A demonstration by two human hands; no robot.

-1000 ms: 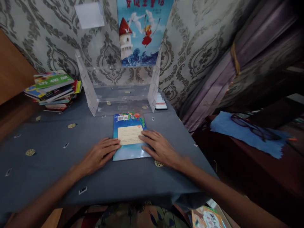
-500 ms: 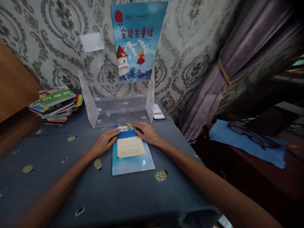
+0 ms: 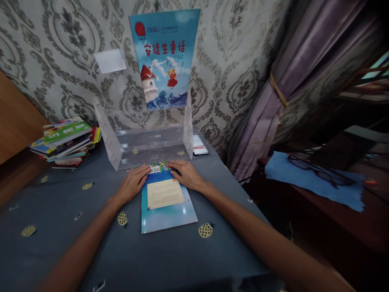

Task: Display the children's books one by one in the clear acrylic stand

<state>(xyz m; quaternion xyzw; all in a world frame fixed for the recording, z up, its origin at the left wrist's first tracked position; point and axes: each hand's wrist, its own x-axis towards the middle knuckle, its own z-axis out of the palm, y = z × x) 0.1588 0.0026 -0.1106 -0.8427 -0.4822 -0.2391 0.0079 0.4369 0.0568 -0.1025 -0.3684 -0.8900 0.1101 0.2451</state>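
Observation:
A thin blue book [image 3: 167,217] lies flat on the tablecloth, with a cream text panel and a barcode showing. My left hand [image 3: 133,182] rests at its upper left edge, fingers stretched out over the corner by the barcode. Across from it, my right hand [image 3: 187,175] touches the upper right edge, its fingers extended and the thumb apart. Just beyond the book stands a clear acrylic rack [image 3: 150,140] with stepped shelves. A blue picture book [image 3: 167,56] with red Chinese characters stands upright at the rack's top tier.
To the left is a stack of books [image 3: 68,140] beside a wooden panel [image 3: 18,117]. A partly pixelated phone-like object [image 3: 200,146] lies right of the rack. Glasses [image 3: 319,170] rest on a blue cloth [image 3: 276,164] at the right, near a tied purple curtain [image 3: 258,117].
My view has shifted slightly, so the rack and upright book appear lower and further left. Both hands stay at the flat book's upper edges.

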